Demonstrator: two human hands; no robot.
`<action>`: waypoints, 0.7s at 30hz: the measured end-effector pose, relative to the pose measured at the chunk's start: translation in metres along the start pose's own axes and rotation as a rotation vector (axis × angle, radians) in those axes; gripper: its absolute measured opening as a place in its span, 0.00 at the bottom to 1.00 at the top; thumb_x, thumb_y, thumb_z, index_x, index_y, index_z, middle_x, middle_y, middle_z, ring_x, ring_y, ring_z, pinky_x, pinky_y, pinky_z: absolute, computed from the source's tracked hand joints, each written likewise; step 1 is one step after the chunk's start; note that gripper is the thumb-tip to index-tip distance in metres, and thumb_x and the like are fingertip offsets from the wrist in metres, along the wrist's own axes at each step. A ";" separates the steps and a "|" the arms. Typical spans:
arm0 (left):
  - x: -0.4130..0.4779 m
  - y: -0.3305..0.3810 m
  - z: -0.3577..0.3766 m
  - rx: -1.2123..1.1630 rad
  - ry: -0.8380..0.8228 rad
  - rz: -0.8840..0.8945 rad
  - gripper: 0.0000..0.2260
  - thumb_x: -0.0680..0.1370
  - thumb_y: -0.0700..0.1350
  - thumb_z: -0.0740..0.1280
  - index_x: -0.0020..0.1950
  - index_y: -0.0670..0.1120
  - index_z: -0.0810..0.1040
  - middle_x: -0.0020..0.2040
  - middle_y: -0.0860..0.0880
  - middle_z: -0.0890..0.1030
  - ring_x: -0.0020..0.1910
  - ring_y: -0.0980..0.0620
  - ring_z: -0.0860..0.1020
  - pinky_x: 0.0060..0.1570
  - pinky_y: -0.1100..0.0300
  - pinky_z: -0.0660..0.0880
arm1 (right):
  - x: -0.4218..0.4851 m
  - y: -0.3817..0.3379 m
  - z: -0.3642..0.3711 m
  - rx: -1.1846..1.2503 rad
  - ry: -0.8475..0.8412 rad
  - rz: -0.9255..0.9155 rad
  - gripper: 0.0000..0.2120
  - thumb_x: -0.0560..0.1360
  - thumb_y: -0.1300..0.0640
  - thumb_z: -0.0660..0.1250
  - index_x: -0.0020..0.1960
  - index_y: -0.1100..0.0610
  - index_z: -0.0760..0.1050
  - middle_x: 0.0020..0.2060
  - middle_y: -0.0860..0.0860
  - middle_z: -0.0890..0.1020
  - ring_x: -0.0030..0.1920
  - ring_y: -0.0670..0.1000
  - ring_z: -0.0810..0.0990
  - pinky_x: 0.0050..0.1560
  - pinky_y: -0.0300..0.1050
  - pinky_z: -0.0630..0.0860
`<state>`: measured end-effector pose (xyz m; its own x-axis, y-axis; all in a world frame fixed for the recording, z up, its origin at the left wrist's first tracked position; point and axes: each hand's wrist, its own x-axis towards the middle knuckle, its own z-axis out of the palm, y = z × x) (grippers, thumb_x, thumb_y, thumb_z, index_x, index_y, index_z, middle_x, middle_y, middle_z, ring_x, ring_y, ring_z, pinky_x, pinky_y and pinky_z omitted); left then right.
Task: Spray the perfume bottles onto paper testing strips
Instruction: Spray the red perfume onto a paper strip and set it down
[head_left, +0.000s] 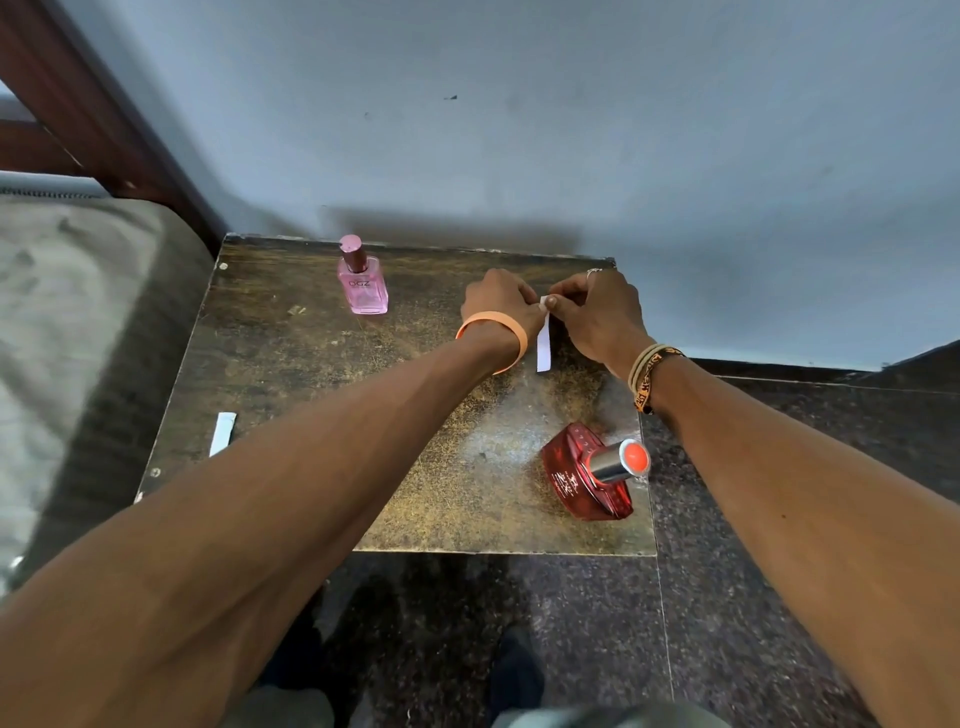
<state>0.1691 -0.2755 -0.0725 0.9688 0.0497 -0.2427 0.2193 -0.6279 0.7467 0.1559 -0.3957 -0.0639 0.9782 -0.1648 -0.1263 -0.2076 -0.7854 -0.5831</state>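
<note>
A white paper strip hangs down between my two hands over the far right of the small table. My left hand and my right hand both pinch its top end with curled fingers. A pink perfume bottle with a dark pink cap stands upright at the far left of the table. A red perfume bottle with a silver collar and orange cap stands near the front right corner. A second white strip lies flat near the table's left edge.
The table stands against a pale blue wall. A bed with a grey mattress and a dark wooden frame lies to the left. Dark speckled floor surrounds the table's front and right.
</note>
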 end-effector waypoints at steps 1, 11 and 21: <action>0.000 0.000 -0.001 0.003 -0.001 0.000 0.06 0.74 0.47 0.72 0.47 0.46 0.85 0.47 0.45 0.85 0.45 0.48 0.83 0.50 0.53 0.81 | -0.001 0.000 0.000 0.004 -0.001 0.004 0.12 0.78 0.55 0.69 0.59 0.58 0.82 0.55 0.54 0.85 0.55 0.52 0.82 0.52 0.40 0.72; -0.033 -0.001 -0.035 0.059 -0.033 0.133 0.06 0.74 0.42 0.70 0.49 0.48 0.83 0.47 0.49 0.84 0.47 0.50 0.81 0.54 0.55 0.79 | -0.031 0.002 -0.029 0.123 0.067 0.100 0.13 0.81 0.62 0.62 0.63 0.59 0.79 0.61 0.56 0.82 0.61 0.56 0.80 0.65 0.49 0.75; -0.125 0.027 -0.089 0.130 -0.041 0.207 0.06 0.73 0.42 0.71 0.50 0.46 0.83 0.47 0.49 0.84 0.47 0.51 0.81 0.52 0.56 0.78 | -0.118 -0.008 -0.099 0.192 -0.007 0.160 0.13 0.78 0.64 0.64 0.60 0.58 0.81 0.56 0.55 0.84 0.56 0.54 0.82 0.61 0.49 0.78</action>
<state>0.0644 -0.2294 0.0331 0.9855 -0.1207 -0.1197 -0.0029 -0.7160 0.6981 0.0420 -0.4292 0.0353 0.9330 -0.2732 -0.2341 -0.3570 -0.6216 -0.6973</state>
